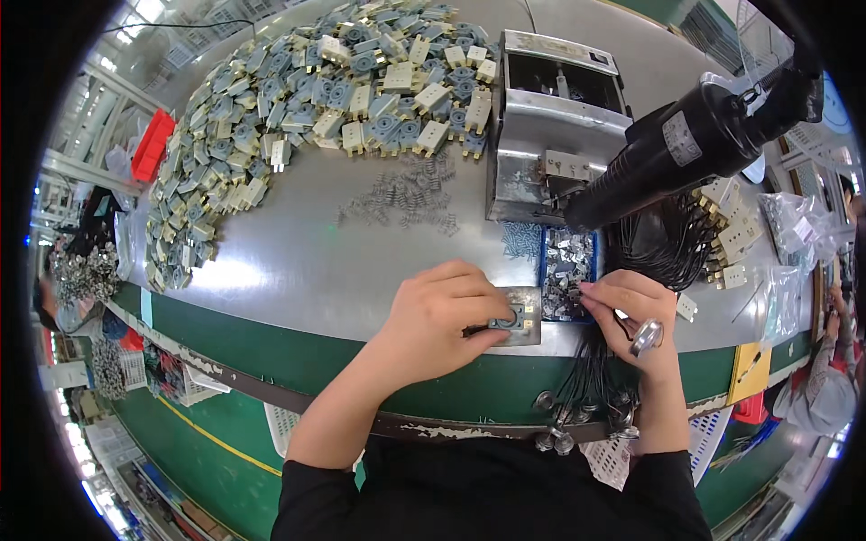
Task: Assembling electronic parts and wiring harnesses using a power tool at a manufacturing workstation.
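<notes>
Pressing down with my left hand (442,311), fingers together and curled, I hold a small grey-blue plastic part (510,317) seated on a flat metal fixture block (528,335) at the near edge of the steel worktable (361,261); thumb and fingertips rest on the part and the block. My right hand (631,311) sits just beside it, fingertips pinched together at the edge of a blue tray of small shiny metal clips (566,275); whether a clip is between them I cannot tell, it is too small. One metal disc-shaped piece (647,335) lies against the back of that hand. Beneath the right wrist: a bundle of black wires (591,379) hanging over the table edge, ending in round metal caps. Behind the tray: a grey metal press-like machine (550,135), and a black powered screwdriver (695,144) hanging at a slant above it. Right of that: more black wire and cream-coloured plastic blocks (735,230). Mid-table: a scatter of small springs (406,194). Far side and left: a large heap of grey-blue and cream plastic parts (316,99). Far left: a red bin (152,144). Far right edge: another person's sleeve (825,370).
</notes>
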Available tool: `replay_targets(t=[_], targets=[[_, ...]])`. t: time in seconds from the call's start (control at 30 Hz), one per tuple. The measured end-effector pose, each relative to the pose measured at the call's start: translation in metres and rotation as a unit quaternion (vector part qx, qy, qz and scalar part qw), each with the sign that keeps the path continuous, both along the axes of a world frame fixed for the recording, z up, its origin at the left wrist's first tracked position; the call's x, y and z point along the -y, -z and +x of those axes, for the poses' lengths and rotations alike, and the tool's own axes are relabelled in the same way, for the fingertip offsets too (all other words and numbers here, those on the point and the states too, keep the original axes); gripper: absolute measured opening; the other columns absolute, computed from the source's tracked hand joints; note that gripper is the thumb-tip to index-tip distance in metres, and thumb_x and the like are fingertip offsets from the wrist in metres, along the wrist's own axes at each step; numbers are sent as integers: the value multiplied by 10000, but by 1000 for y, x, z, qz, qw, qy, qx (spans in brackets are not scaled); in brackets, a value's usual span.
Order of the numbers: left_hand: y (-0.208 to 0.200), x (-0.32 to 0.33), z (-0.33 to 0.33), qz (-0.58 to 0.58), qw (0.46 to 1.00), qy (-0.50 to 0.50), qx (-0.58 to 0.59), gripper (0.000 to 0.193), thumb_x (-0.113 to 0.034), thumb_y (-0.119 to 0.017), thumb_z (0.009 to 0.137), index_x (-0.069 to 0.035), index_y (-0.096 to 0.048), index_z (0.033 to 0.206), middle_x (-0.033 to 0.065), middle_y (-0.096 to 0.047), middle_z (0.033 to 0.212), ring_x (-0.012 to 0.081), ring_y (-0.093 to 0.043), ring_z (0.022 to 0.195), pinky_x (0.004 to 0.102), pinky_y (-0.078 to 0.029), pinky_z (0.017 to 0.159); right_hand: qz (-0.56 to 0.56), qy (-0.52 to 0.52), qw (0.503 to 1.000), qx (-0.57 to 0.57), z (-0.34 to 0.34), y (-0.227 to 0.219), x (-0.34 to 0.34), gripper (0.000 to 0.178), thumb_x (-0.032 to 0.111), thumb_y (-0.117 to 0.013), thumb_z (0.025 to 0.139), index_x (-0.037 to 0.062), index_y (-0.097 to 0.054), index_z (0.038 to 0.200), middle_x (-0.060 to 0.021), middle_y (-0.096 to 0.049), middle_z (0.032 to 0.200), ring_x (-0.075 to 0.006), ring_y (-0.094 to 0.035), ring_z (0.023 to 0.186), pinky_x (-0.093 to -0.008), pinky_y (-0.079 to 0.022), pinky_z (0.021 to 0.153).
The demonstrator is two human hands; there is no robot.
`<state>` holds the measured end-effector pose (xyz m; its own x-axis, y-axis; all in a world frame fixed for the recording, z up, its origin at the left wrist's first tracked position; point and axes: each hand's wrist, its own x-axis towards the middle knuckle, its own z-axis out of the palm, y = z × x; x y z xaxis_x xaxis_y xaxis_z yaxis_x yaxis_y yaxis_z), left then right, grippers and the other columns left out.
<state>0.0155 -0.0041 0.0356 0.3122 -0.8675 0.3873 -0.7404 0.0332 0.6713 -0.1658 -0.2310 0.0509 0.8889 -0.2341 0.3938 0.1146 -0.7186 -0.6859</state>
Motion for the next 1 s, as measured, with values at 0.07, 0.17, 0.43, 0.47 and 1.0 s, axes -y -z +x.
replay_targets(t=[0.07,0.17,0.43,0.47,1.0], targets=[[8,-1,-6,-7,1000,0,10,254,-135,-946,695,-125,-789,894,-2,-779,969,245,-728,952,381,-593,771,1,-8,1000,7,1,3,0,231,-112,-810,792,-11,-796,1000,-129,-741,845,-240,-735,752,-308,-571,679],[13,-5,-8,-12,1000,-11,25,234,-149,-949,698,-135,-800,879,-9,-782,982,232,-728,962,374,-594,772,3,-17,999,28,0,6,1,298,-25,-860,789,57,-823,1073,-91,-746,850,-228,-735,744,-322,-570,653],[3,-3,12,-44,996,-70,26,178,-133,-892,790,-106,-816,949,10,-770,1033,252,-733,908,350,-597,764,-8,-34,999,8,-2,0,2,229,-96,-798,795,19,-799,993,-133,-756,883,-243,-758,783,-317,-598,682],[4,-2,20,-15,987,-158,-20,177,-128,-880,805,-102,-810,965,25,-762,1019,250,-735,887,350,-592,755,-8,-36,999,9,-2,-1,0,229,-96,-798,795,19,-799,993,-133,-756,883,-243,-758,783,-317,-598,682],[13,-4,32,82,993,-79,-8,132,-87,-723,974,-49,-703,1099,84,-686,947,257,-680,761,361,-530,679,184,-235,952,-67,-4,-28,4,142,67,-786,734,6,-803,861,-155,-798,921,-238,-784,743,-311,-617,669]])
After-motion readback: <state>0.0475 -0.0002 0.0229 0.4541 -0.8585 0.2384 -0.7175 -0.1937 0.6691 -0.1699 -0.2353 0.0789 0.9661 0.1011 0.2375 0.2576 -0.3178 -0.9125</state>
